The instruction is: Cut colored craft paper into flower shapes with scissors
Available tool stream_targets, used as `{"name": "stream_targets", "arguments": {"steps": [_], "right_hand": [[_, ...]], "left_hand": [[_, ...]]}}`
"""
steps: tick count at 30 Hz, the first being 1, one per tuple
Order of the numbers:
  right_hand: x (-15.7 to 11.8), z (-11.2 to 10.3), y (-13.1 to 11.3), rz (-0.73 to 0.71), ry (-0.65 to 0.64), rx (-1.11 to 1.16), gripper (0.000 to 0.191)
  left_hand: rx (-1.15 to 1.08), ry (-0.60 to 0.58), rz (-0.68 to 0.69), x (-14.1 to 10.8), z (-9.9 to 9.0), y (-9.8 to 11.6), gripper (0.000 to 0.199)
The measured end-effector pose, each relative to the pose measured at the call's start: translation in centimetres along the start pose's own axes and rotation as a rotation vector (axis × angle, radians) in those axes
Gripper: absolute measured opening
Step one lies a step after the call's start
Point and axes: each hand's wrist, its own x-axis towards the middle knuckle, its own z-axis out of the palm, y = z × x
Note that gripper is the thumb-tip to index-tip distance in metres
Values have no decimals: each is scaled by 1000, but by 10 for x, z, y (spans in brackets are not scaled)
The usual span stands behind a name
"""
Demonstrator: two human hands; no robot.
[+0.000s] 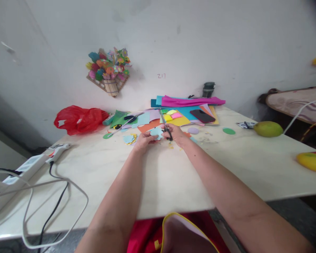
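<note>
Between my hands, over the middle of the table point(116, 189), is a light blue paper piece point(156, 132) with a scalloped edge. My left hand point(144, 140) pinches it from the left. My right hand point(174, 134) is closed on black-handled scissors point(168, 132), whose blades point up and away, beside the paper's right edge. Left of my left hand lie light blue and yellow cut shapes point(130, 139). A lilac oval point(193, 130) rests right of my right hand, and small paper scraps are scattered near it.
Coloured sheets point(143, 118) and a phone point(202, 116) lie behind my hands. Another pair of scissors point(131, 118) is at the back left, near a red plastic bag point(79, 119). Cables and a power strip point(28, 168) occupy the left. A green-yellow fruit point(268, 129) sits right.
</note>
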Motion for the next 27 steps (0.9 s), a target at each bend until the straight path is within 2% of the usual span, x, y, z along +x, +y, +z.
{"name": "stream_targets", "arguments": {"steps": [6, 13, 21, 27], "right_hand": [[-1, 1, 0, 20, -61, 14, 41], [-4, -3, -4, 156, -106, -215, 29], [-9, -10, -12, 200, -218, -185, 15], [-8, -14, -10, 140, -308, -243, 28]], "left_hand": [[-67, 10, 8, -2, 3, 3, 36], [-186, 108, 26, 3, 0, 1, 37], [-204, 145, 41, 5, -1, -2, 32], [-257, 134, 44, 2, 0, 1, 23]]}}
